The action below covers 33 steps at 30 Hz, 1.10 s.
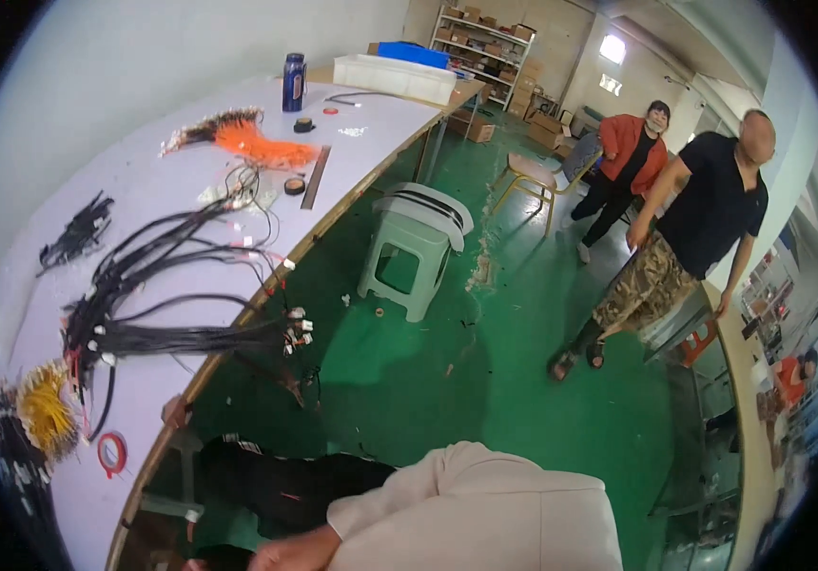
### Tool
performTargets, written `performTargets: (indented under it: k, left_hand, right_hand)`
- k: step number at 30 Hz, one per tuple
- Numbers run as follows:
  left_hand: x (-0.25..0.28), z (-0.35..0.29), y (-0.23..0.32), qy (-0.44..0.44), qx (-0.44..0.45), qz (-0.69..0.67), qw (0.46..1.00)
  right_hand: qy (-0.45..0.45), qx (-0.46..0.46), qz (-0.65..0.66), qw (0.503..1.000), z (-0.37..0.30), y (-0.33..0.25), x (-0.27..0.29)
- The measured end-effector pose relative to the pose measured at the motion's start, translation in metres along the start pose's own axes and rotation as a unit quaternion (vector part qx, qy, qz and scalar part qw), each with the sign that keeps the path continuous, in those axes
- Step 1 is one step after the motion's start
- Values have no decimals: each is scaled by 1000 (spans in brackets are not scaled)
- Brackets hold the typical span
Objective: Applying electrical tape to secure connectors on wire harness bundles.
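My right hand (297, 551) is low at the bottom edge, below a beige sleeve (471, 509). Its fingers are cut off by the frame, so whether it holds anything is hidden. My left hand does not show. Close by, black cloth (285, 485) covers what looks like my lap. On the white table to the left, a bundle of black cable harnesses (171, 257) spreads out, some white-connector ends hanging past the edge. Nearer me lie a coil of yellow wires (46, 409) and a roll of red tape (112, 454).
Orange wires (262, 146), a metal ruler (316, 178), a blue can (294, 83) and a white bin (395, 79) are farther along the table. A green plastic stool (414, 247) and a chair (530, 181) stand on the floor. Two people (704, 205) are at the right.
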<state>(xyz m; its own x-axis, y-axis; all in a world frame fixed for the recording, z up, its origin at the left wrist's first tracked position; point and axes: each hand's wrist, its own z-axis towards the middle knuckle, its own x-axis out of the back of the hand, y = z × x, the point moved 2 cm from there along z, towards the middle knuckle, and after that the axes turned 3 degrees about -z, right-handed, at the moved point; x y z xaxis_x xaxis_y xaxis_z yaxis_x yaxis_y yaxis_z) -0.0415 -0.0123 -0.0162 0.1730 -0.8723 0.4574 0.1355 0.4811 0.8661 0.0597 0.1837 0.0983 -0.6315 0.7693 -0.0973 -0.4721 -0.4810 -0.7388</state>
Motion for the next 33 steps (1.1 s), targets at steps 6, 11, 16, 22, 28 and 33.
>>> performTargets:
  k: [6, 11, 16, 22, 28, 33]
  left_hand:
    - [15, 1, 30, -121, 122, -311, 935]
    - [51, 0, 41, -65, 119, -348, 928]
    - [96, -13, 35, 18, 82, -407, 910]
    - [104, -14, 35, 80, 94, -416, 901]
    - [120, -4, 53, 85, 33, -488, 868]
    - [153, -2, 82, 138, 28, -537, 832]
  right_hand:
    - [209, -84, -407, 885, 10, 7, 93]
    - [213, -75, -673, 704, 46, 1, 147]
    - [185, -78, -786, 585, 89, 22, 183]
    - [168, -124, -788, 579, 86, 40, 201]
    - [177, -173, -801, 545, 93, 38, 182]
    - [204, -34, -764, 611, 102, 29, 140]
